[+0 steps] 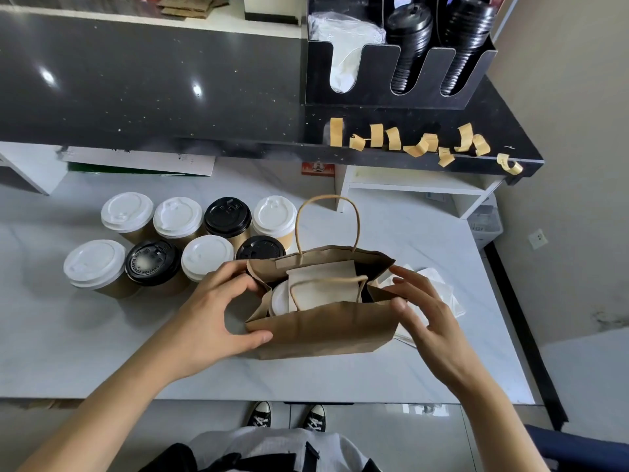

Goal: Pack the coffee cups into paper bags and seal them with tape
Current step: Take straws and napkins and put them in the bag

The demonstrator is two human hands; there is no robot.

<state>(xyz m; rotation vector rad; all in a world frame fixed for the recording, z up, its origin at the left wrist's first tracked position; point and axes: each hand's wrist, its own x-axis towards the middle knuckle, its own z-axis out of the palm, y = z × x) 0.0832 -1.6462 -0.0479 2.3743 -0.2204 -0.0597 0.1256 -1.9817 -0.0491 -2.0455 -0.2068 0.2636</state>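
Observation:
A brown paper bag (320, 330) with twine handles stands open on the white counter (102, 352). Inside it I see a white cup lid (279, 299) and a pale cardboard insert (321, 275). My left hand (218, 313) grips the bag's left end, thumb on the near wall and fingers at the far rim. At the bag's right end my right hand (420, 311) touches the rim with spread, bent fingers. Several lidded coffee cups (177, 243), white and black lids, stand in two rows to the left. Several cut strips of brown tape (394, 139) hang from the dark shelf edge.
A black organizer (401, 97) with stacked black lids and white items sits on the dark upper shelf. White napkins or paper (449, 298) lie right of the bag. A white shelf unit (408, 189) stands behind. The counter's front edge is close to my body.

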